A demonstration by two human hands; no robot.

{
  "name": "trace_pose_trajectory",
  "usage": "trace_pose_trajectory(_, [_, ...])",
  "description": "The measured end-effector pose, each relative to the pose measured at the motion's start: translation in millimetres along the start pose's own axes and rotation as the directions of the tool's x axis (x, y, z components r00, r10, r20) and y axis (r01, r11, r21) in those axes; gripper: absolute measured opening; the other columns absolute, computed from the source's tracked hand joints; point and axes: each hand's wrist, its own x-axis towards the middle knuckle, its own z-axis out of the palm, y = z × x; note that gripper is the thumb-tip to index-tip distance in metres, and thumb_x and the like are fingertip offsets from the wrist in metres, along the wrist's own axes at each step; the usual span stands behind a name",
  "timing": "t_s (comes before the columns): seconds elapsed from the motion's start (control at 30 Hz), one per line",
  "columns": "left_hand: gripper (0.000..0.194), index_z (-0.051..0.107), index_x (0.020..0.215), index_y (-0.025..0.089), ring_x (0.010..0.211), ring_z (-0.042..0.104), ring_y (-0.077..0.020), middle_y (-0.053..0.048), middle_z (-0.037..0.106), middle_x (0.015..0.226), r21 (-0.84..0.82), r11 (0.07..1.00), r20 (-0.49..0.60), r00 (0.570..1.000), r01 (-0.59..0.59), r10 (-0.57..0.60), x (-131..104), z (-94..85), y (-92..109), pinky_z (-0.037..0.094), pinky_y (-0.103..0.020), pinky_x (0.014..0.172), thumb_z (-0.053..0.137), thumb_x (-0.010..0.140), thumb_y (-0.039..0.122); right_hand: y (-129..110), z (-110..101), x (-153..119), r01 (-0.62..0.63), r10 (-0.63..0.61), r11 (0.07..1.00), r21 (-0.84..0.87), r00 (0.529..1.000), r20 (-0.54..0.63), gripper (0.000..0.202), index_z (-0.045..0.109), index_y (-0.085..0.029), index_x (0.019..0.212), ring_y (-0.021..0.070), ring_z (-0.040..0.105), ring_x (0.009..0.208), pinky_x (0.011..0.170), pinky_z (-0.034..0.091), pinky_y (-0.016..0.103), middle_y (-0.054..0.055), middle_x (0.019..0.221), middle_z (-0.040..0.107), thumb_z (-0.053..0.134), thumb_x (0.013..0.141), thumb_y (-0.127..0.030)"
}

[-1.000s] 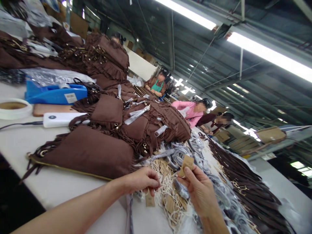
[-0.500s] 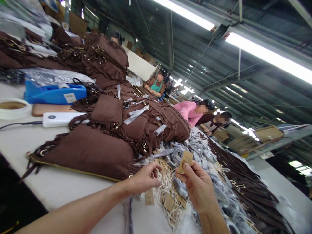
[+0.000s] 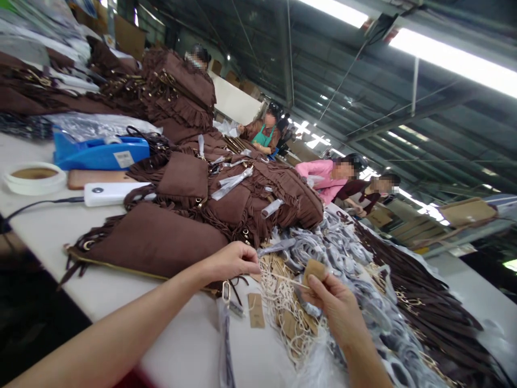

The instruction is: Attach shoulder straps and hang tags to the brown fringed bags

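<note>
Brown tag (image 3: 315, 269) in one hand, white string (image 3: 291, 279) stretched straight to the other
Right hand (image 3: 333, 296) has thumb and fingers clamped on the tag, up over a messy heap of tags and cords (image 3: 285, 310), while the left hand (image 3: 234, 261) has its fingertips pinched together on the string, with a loose tag (image 3: 256, 311) lying just below on the white table (image 3: 181, 337) and a fringed brown bag (image 3: 157, 237) just past that wrist

I'm seeing two long tube lights (image 3: 456, 60) glowing high above the hands (image 3: 234, 261), under a dark, ribbed ceiling (image 3: 404, 102). Well beyond the hands and to their left, cardboard boxes (image 3: 130, 39) are standing; a white surface (image 3: 189, 345) is stretching out beneath the hands.
</note>
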Motion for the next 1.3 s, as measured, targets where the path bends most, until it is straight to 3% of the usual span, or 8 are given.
trace_pose_trajectory(0.13, [0.013,0.060,0.060,0.015,0.069,0.046,-0.0115,0.004,0.052,0.067,0.226,0.971,0.030,0.997,-0.081,0.076,7.5,3.5,12.1,0.031,-0.021,0.061,0.068,0.069,0.016,16.0,23.9,-1.1,0.147,-0.175,0.955,-0.256,0.980,-0.093,0.044,0.070,-0.019,0.101,0.0292,0.064,0.102,0.076,0.056,0.038,0.011,0.105,0.070,0.075,0.068,-0.047])
trace_pose_trajectory(0.23, [0.015,0.061,0.060,0.015,0.062,0.045,-0.0101,0.005,0.050,0.059,0.336,0.935,0.109,0.990,-0.117,0.084,12.8,9.0,20.4,0.029,-0.022,0.058,0.069,0.073,0.013,6.8,58.0,-13.1,0.202,-0.197,0.971,-0.127,0.979,0.051,0.053,0.059,-0.022,0.128,0.0264,0.059,0.116,0.080,0.055,0.035,0.011,0.133,0.059,0.062,0.082,-0.048])
trace_pose_trajectory(0.37, [0.015,0.063,0.064,0.015,0.062,0.048,-0.0099,0.004,0.054,0.062,0.415,0.900,0.139,0.987,-0.131,0.079,15.9,3.9,25.5,0.030,-0.021,0.059,0.064,0.078,0.010,-3.9,89.2,-20.6,-0.001,-0.038,0.994,0.108,0.935,0.352,0.058,0.057,-0.019,0.128,0.0177,0.067,0.073,0.054,0.054,0.027,0.008,0.105,0.070,0.063,0.082,-0.055])
trace_pose_trajectory(0.5, [0.014,0.067,0.071,0.013,0.064,0.050,-0.0108,0.003,0.058,0.066,0.452,0.885,0.139,0.989,-0.114,0.057,11.2,-12.1,21.1,0.032,-0.020,0.059,0.061,0.084,0.015,7.3,90.1,-11.7,0.040,-0.056,0.998,0.048,0.923,0.382,0.036,0.065,-0.018,0.088,0.0073,0.044,0.043,0.042,0.036,0.019,-0.004,0.061,0.058,0.064,0.083,-0.053])
trace_pose_trajectory(0.67, [0.020,0.073,0.086,0.017,0.083,0.058,-0.0154,-0.002,0.066,0.087,0.592,0.764,0.324,0.944,-0.258,0.067,-6.3,-31.1,3.6,0.040,-0.021,0.075,0.055,0.086,0.008,25.8,90.5,-9.1,0.252,-0.172,0.956,-0.148,0.894,0.413,0.026,0.067,-0.019,0.074,0.0140,0.054,0.063,0.059,0.041,0.023,-0.001,0.066,0.062,0.059,0.086,-0.041])
trace_pose_trajectory(0.83, [0.022,0.074,0.087,0.020,0.086,0.057,-0.0195,-0.005,0.066,0.091,0.727,0.596,0.398,0.917,-0.341,0.039,-21.0,-35.8,-13.3,0.041,-0.027,0.077,0.056,0.086,0.008,35.1,106.2,-18.2,0.282,-0.145,0.930,-0.237,0.871,0.469,0.024,0.072,-0.021,0.081,0.0173,0.059,0.069,0.068,0.042,0.026,0.001,0.072,0.068,0.055,0.086,-0.037])
trace_pose_trajectory(1.07, [0.016,0.070,0.079,0.020,0.085,0.056,-0.0191,-0.003,0.066,0.088,0.747,0.612,0.322,0.947,-0.257,0.005,-19.7,-33.1,-16.0,0.041,-0.027,0.076,0.059,0.081,0.009,39.0,115.3,-20.1,0.216,-0.084,0.941,-0.259,0.894,0.441,0.027,0.073,-0.020,0.079,0.0160,0.055,0.063,0.059,0.038,0.025,0.000,0.068,0.066,0.056,0.084,-0.040])
trace_pose_trajectory(1.3, [0.019,0.070,0.092,0.024,0.085,0.058,-0.0181,0.001,0.068,0.087,0.736,0.648,0.302,0.952,-0.197,-0.053,-19.7,-32.0,-11.7,0.041,-0.026,0.076,0.064,0.079,0.011,44.9,116.1,-19.1,0.187,-0.054,0.938,-0.291,0.909,0.413,0.031,0.072,-0.020,0.077,0.0150,0.051,0.059,0.057,0.035,0.025,-0.002,0.062,0.060,0.054,0.086,-0.044])
